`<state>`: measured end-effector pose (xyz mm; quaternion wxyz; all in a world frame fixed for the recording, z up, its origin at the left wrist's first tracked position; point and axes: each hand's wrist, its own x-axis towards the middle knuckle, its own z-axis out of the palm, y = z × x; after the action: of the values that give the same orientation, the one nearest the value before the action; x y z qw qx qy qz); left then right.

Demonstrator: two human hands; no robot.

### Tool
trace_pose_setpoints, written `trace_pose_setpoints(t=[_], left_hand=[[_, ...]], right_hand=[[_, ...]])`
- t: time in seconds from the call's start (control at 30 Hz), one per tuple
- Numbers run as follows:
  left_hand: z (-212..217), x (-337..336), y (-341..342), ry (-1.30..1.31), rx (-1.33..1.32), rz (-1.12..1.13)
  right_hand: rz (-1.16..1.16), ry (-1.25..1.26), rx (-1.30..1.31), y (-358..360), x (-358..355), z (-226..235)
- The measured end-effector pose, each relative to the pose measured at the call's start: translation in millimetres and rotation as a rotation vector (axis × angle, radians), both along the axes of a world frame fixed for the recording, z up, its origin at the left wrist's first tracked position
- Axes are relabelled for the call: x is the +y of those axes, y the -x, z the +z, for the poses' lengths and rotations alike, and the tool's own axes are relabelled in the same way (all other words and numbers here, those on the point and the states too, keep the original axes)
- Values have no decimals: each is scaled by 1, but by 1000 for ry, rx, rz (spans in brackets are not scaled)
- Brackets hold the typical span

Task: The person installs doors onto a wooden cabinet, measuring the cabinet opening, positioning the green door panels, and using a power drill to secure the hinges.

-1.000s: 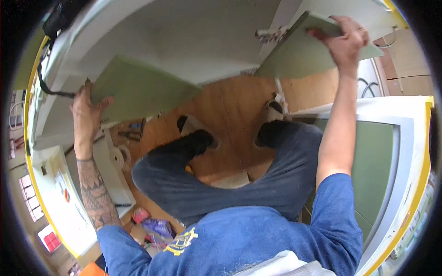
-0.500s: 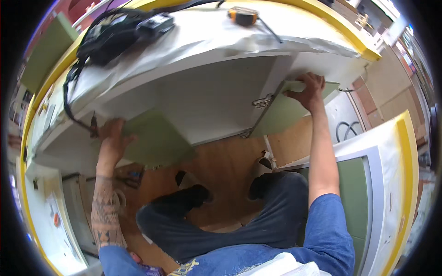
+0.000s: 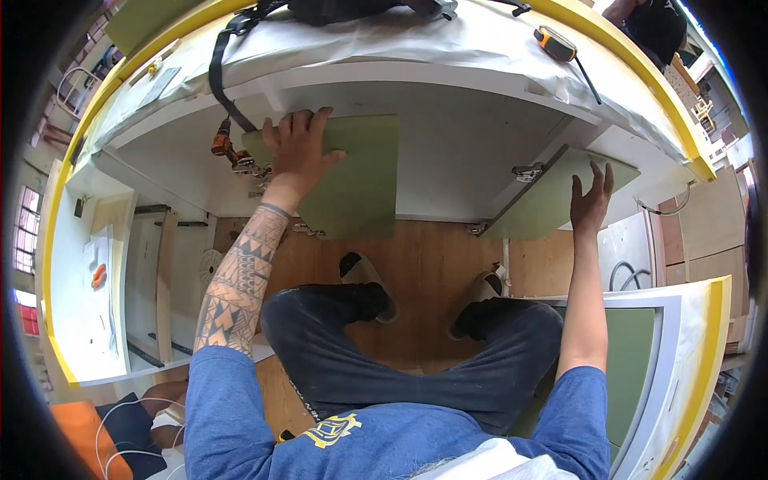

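Note:
My left hand (image 3: pixel 300 152) grips the top edge of a light green cabinet door (image 3: pixel 364 180), fingers over the edge and thumb spread across its face. Metal hinges (image 3: pixel 308 230) show at that door's edges. My right hand (image 3: pixel 590 198) is open, fingers stretched upward, at the face of a second green door (image 3: pixel 532 204); whether it touches is unclear. This door stands angled, with one hinge (image 3: pixel 528 172) high on its edge and another hinge (image 3: pixel 478 230) lower down. An orange-and-black drill (image 3: pixel 222 140) is left of my left hand.
Above the doors runs a white-covered top (image 3: pixel 472 48) with yellow edging, holding a black bag (image 3: pixel 344 10) with a hanging strap and a tape measure (image 3: pixel 556 42). An open white cabinet (image 3: pixel 108 280) stands left, a green-panelled unit (image 3: pixel 632 352) right. Another person (image 3: pixel 660 28) is at far right.
My left hand has moved right and up with the left door, which now faces me more squarely. My right hand has come off the right door's top edge and opened. The view has shifted left.

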<state>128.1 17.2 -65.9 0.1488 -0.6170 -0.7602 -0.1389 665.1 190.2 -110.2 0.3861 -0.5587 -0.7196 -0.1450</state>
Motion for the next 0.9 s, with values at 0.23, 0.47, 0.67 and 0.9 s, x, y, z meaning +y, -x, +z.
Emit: trace_pose_setpoints(t=[0.23,0.47,0.67,0.9], left_hand=[[-8,-25,14,-213,-6,-114],[11,-156,48,-395,-233,-143],[-100,-364,36,-3,-710,246],[-229,-456,-85,369,-966,440]], right_hand=[[162,340,-48,22,-65,-16],[297,842,-157,10,-161,-4],[229,1092,136,-29,-165,-49],[-15,1292,610,-61,-190,-37]])
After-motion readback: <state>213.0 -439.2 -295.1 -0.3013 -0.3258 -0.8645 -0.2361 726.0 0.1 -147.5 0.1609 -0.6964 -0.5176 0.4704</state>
